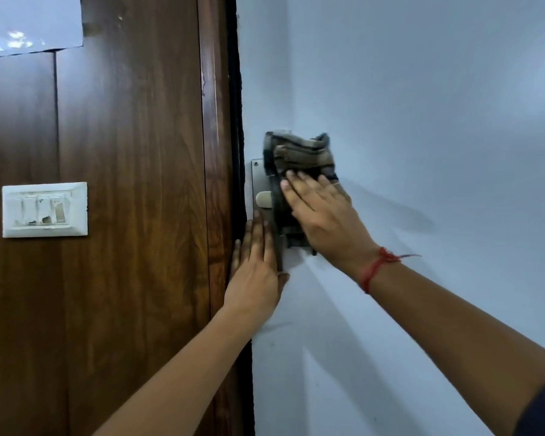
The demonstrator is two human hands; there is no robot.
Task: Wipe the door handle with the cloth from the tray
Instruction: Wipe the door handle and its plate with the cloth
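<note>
A grey and brown striped cloth (299,155) is draped over the metal door handle (262,199) on the pale door. Only the handle's round base and part of its grey backplate (256,180) show; the lever is hidden under the cloth. My right hand (323,215) lies flat on the cloth with fingers straight, pressing it against the handle. My left hand (255,272) rests flat against the door's left edge just below the handle, fingers extended upward, holding nothing.
A dark wooden frame and panel (132,215) fill the left side, with a white switch plate (44,209) mounted on it. A sheet of paper (29,23) is stuck at the top left. The pale door surface (422,121) spreads to the right.
</note>
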